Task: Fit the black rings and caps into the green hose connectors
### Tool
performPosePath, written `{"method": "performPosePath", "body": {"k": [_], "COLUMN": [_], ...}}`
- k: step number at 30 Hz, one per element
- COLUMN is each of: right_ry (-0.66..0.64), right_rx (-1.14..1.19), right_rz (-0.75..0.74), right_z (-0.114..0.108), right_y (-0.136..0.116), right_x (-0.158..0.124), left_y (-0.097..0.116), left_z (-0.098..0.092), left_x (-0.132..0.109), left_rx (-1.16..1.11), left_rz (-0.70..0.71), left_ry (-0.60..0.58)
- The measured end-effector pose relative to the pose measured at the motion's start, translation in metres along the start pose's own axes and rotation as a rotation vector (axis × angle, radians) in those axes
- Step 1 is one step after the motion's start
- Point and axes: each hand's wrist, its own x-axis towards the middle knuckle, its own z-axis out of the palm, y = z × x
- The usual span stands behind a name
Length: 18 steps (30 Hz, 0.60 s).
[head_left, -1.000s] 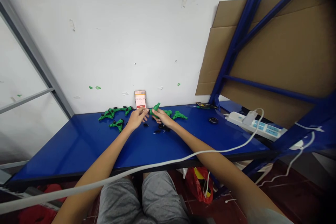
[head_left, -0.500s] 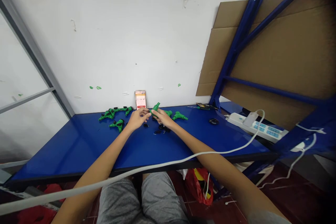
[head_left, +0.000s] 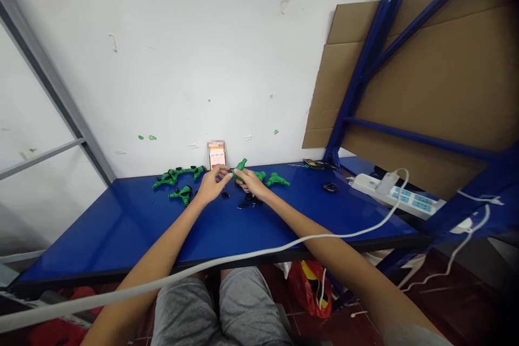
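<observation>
My right hand (head_left: 251,182) grips a green plastic fitting (head_left: 240,166) above the blue table (head_left: 121,221), near the back wall. My left hand (head_left: 211,184) reaches in from the left, its fingertips pinched at the near end of that fitting; whether it holds a small part I cannot make out. Small black parts (head_left: 248,201) lie on the table under and before my hands. More green fittings lie to the left (head_left: 175,176) and to the right (head_left: 276,179).
A small red and white card (head_left: 217,154) leans on the wall behind my hands. A black object (head_left: 330,187) and a white power strip (head_left: 395,194) lie to the right. A white cable (head_left: 243,254) crosses the table's front edge. Blue shelf struts and cardboard (head_left: 438,81) rise at right.
My left hand's fingertips have shifted slightly closer to the green fitting. Otherwise both hands stay in place.
</observation>
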Motion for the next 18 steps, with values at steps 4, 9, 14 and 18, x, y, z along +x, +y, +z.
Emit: {"method": "performPosePath", "body": {"k": [4,9,14,18], "right_ry": [0.002,0.002,-0.005,-0.002], "right_rx": [-0.052,-0.074,-0.079,-0.089], "right_rz": [-0.016,-0.02,-0.022,-0.02], "right_z": [0.0001,-0.0009,-0.0007,0.0007], "right_y": [0.0024,0.0045,0.0015,-0.0004], "right_x": [0.001,0.0028,0.0017,-0.0001], "left_y": [0.0,0.0016,-0.0009,0.0008], "left_z": [0.0027,0.0036,0.0011,-0.0012], "left_x": [-0.0003,-0.0015,-0.0013,-0.0012], "left_rx": [-0.085,-0.105,-0.035,-0.007], "left_rz": [-0.062,-0.017,0.065,0.092], "left_ry": [-0.072,-0.068,-0.045,-0.035]}}
